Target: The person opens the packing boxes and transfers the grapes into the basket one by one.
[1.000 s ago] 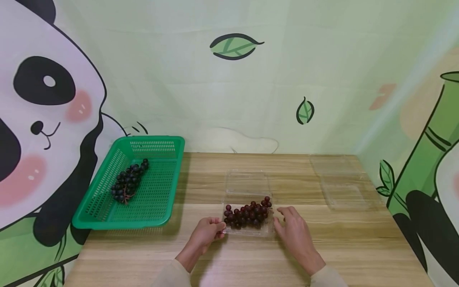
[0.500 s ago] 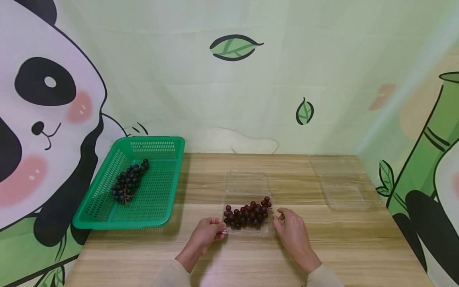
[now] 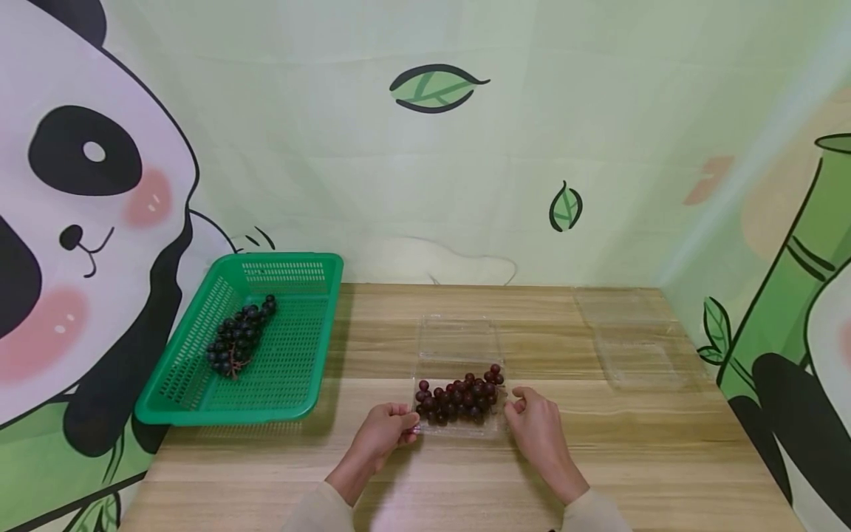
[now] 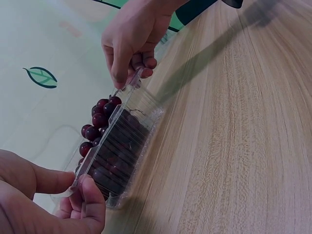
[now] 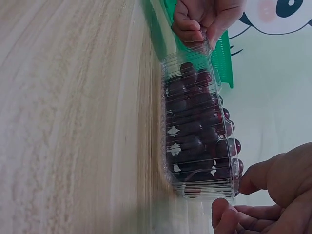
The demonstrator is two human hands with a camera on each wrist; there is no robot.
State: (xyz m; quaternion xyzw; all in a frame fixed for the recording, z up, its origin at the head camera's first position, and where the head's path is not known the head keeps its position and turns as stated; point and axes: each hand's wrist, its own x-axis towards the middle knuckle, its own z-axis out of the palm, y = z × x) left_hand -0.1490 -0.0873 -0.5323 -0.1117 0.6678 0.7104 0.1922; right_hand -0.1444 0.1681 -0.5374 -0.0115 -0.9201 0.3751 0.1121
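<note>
A clear plastic clamshell box lies on the table with its lid folded back. Dark red grapes in a bunch fill its base, and a few rise above the rim in both wrist views. My left hand pinches the box's left rim between thumb and fingers. At the opposite end, my right hand has its thumb and curled fingers about the right rim, seen pinching the corner in the left wrist view. Ridged side walls of the box show close up in the right wrist view.
A green plastic basket stands at the left, holding another bunch of dark grapes. Farther right on the wooden table lie clear plastic containers, hard to tell apart. Behind the table hangs a printed backdrop.
My right hand has shifted slightly left and its fingers have drawn in at the box's right rim. The left hand, box and grapes stay in place.
</note>
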